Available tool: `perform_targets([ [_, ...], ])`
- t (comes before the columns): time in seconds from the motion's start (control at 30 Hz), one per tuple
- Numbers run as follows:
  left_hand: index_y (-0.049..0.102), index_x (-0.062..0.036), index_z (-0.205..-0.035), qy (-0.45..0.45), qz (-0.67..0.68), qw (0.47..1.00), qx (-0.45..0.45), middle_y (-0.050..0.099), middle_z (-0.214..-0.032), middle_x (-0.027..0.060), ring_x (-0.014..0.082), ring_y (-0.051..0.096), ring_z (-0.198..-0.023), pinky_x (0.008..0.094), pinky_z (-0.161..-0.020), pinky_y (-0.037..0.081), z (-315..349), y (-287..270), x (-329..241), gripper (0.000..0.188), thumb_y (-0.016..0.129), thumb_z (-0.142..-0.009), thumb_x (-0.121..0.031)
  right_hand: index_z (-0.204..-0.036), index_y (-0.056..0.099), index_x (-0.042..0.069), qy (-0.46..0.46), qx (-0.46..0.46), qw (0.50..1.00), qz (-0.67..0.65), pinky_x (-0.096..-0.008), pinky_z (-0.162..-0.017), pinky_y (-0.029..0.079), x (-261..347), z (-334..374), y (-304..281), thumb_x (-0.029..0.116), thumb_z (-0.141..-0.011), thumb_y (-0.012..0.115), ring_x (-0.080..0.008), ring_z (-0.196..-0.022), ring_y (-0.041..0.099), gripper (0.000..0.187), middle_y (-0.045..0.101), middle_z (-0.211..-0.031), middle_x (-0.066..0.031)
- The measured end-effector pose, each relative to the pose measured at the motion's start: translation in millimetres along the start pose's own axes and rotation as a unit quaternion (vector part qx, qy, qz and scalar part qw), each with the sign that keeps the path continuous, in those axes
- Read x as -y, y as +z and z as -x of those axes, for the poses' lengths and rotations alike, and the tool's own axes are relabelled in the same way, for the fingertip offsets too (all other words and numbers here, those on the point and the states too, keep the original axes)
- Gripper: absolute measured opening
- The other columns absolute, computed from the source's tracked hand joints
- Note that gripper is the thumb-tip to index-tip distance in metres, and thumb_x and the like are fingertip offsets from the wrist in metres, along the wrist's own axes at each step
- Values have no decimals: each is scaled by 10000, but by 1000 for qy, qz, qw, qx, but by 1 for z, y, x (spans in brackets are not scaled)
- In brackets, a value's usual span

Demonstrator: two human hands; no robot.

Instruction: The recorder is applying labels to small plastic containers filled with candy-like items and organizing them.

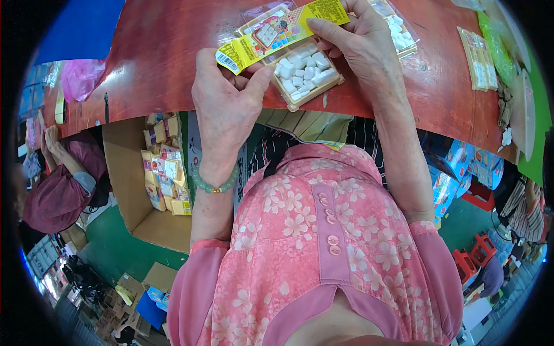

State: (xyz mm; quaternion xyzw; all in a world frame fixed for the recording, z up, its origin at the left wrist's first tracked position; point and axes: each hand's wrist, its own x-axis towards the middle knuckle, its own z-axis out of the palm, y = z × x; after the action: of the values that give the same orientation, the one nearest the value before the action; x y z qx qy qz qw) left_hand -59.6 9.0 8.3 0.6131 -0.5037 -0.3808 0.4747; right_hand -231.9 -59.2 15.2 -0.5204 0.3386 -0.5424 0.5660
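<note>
My left hand [225,101] pinches the left end of a yellow printed card strip [239,49], with the thumb in front and the fingers curled behind. The strip's right end is gripped by my right hand [366,49], its thumb on the printed face. Just below the strip, a small tan tray [295,106] full of white rounded blocks [306,72] sits tilted at the table's near edge. The raised strip hides part of it. Behind lies a similar packed tray [248,27], partly covered by the strip. Another tray of white pieces [402,41] lies beyond my right hand.
The red table [156,63] carries a pink plastic bag [82,78] at left and narrow packs [478,57] at right. Below left stands a cardboard box [128,184] holding several packed sets. A person in a maroon top [60,184] works at far left. Red stools [482,249] stand at right.
</note>
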Motion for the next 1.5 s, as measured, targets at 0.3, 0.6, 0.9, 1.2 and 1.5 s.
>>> perform_targets([
  [0.3,437,10,-878,3,-18,1000,-21,642,-759,99,91,590,-596,237,-512,472,18,3,-4,343,741,-746,-79,-1063,472,-55,177,-50,975,125,-199,-460,417,8,0,0,12,-797,662,-86,-568,541,334,602,-760,-66],
  [0.6,417,0,-891,44,-108,993,-34,632,-734,101,120,611,-587,250,-498,475,23,6,-5,361,740,-754,-86,-1067,462,-66,21,28,999,25,-215,-536,478,-5,0,-3,1,-784,665,-121,-671,590,355,611,-848,-99],
  [0.9,426,-11,-899,28,-57,998,-26,640,-740,98,151,634,-603,270,-514,484,41,4,-3,342,732,-757,-69,-975,500,-16,118,-1,956,267,-249,-609,480,24,0,10,28,-770,685,-129,-737,572,279,572,-830,-70],
  [1.2,430,-26,-884,44,-80,996,-15,637,-708,91,161,631,-592,273,-511,474,42,6,1,349,746,-746,-81,-949,495,-5,107,-1,964,242,-235,-589,474,21,6,9,10,-767,680,-118,-722,574,260,577,-808,-66],
  [1.5,460,-31,-902,88,-73,993,-25,622,-688,67,112,595,-561,243,-485,444,53,9,11,328,746,-759,-105,-927,502,4,140,17,946,291,-244,-592,470,30,4,15,17,-783,666,-120,-716,583,219,613,-814,-88],
])
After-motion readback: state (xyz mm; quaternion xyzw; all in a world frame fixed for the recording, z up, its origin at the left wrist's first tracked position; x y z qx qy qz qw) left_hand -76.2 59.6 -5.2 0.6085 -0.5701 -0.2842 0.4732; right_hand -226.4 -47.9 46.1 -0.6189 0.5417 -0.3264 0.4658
